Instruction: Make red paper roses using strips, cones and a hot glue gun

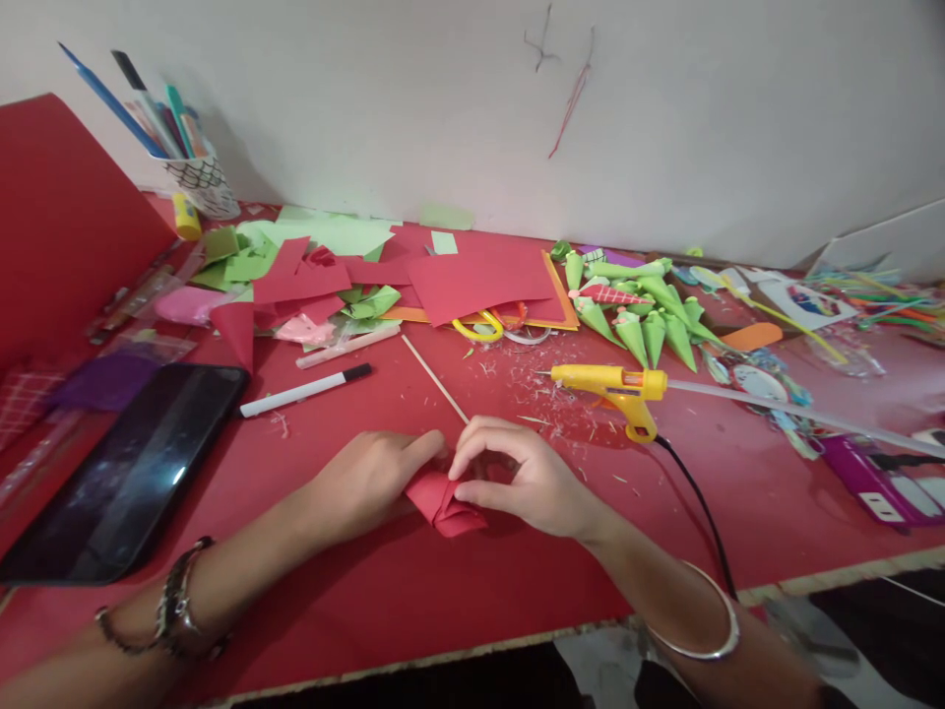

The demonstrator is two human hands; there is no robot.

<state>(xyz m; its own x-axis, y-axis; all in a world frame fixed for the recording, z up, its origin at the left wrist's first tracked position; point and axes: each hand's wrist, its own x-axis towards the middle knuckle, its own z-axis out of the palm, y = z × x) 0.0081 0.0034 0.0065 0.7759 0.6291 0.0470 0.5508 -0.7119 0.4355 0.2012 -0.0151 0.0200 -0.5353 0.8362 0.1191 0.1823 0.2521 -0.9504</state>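
Between my hands is a folded piece of red paper (435, 494), low over the red table near its front edge. My left hand (373, 483) grips its left side, thumb on top and the other fingers hidden beneath or behind. The fingertips of my right hand (521, 473) pinch a fold at the paper's right side. Just beyond my fingers lies a thin wooden stick (434, 378), its near end meeting my right hand's knuckles. To the right rests a yellow hot glue gun (612, 386) with a clear glue stick (783, 409) in its back.
A black phone (125, 473) and a white marker (306, 390) lie on the left. Red paper sheets (487, 281), green scraps (251, 261) and green paper cones (654, 335) line the back. A pen cup (199, 182) stands at the wall. The gun's black cord (698, 492) crosses the front edge.
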